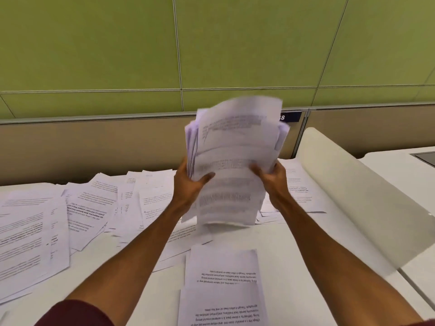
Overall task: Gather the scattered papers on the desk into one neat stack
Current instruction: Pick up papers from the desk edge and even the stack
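A thick bundle of printed white papers (233,161) stands upright above the white desk (131,274), blurred by motion, its top sheets fanned apart. My left hand (188,182) grips its left edge with the thumb across the front sheet. My right hand (273,175) grips the right edge. Several loose sheets (89,208) lie scattered and overlapping across the left and middle of the desk. Two sheets (223,285) lie flat just in front of me, and more papers (296,191) lie to the right, behind my right wrist.
A low beige partition (94,147) with a green wall above closes off the back of the desk. A cream curved divider (348,184) runs along the right side, with another white desk (400,175) beyond it.
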### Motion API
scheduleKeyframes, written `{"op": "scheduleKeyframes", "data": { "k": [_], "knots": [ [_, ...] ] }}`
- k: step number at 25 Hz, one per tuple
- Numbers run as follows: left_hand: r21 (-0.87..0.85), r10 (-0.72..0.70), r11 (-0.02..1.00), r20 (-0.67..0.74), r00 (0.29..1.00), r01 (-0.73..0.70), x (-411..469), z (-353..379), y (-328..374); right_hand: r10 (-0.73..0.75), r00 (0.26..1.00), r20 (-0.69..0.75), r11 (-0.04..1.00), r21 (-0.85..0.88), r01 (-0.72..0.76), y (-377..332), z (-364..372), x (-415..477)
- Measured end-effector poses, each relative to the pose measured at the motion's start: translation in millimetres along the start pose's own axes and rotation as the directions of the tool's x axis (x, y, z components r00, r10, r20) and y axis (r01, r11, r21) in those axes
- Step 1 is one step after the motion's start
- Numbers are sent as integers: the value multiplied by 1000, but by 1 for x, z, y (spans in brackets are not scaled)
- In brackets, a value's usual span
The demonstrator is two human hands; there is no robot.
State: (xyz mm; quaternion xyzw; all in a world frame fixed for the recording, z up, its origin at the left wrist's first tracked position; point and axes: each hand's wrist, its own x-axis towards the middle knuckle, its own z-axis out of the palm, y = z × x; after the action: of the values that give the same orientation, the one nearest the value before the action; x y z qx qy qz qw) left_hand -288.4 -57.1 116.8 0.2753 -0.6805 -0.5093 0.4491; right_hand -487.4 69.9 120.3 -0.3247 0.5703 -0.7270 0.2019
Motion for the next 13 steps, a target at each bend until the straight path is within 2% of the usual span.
{"op": "scheduleKeyframes", "data": {
  "k": [4, 6, 10, 12, 13],
  "knots": [
    [138, -151, 980, 28, 988, 146, -21, 3, -36, 104, 963, 248, 983, -175, -61, 42, -4, -24],
    [154, -184, 971, -2, 983, 182, -22, 4, -41, 132, 972, 194, 971, -224, -87, 50, -1, -27],
    [153, -110, 982, -18, 994, 112, 0, -5, -21, 97, 991, 96, 945, -320, -62, 29, 1, -6],
    [20, -205, 979, -11, 979, 205, 9, -13, -14, 145, 986, 82, 936, -334, -110, 18, -2, 5],
    [-92, -290, 952, 42, 956, 293, 7, -18, -15, 193, 976, 97, 934, -324, -152, 18, -4, 6]
  ]
}}
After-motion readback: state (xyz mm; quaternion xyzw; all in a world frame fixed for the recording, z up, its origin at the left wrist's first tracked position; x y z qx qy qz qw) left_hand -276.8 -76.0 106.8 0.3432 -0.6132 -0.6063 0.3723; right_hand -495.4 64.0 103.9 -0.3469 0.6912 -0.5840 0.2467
